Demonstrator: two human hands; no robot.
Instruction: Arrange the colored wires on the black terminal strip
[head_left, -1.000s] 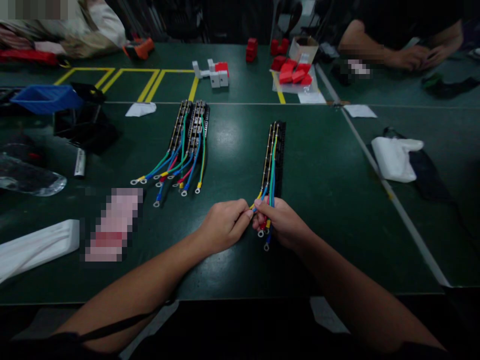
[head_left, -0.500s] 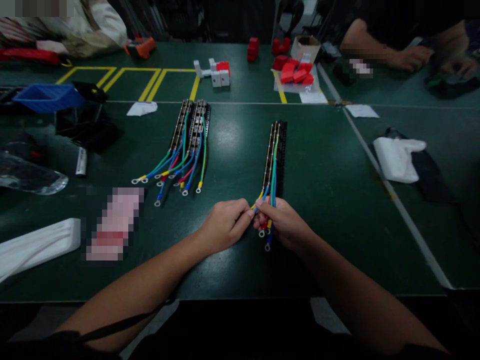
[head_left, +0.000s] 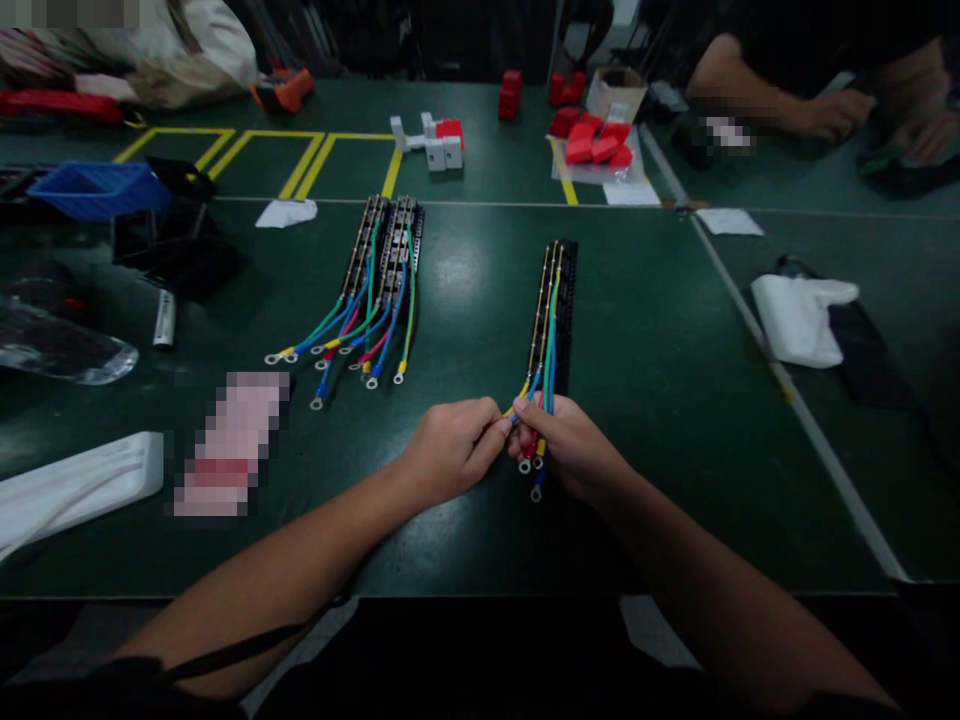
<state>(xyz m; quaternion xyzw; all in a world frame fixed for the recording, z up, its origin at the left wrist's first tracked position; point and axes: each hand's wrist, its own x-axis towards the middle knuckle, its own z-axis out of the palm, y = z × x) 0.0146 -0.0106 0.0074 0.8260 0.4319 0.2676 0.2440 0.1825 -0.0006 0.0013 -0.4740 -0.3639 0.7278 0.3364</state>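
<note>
two hands, hardly any change: left hand [head_left: 450, 450] still pinches one strand of the wire bundle [head_left: 546, 360], right hand [head_left: 571, 450] beside it stays closed round the rest, black strip [head_left: 568, 290] lying just beyond. so nothing's come loose yet.

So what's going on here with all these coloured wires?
A person at a green table has both hands on the coloured wires coming off a long black strip. The right hand clasps the bunch near its ring ends; the left hand pinches it just beside. Two more wired strips lie to the left, untouched. Another person's hand rests at the far right corner.
</note>
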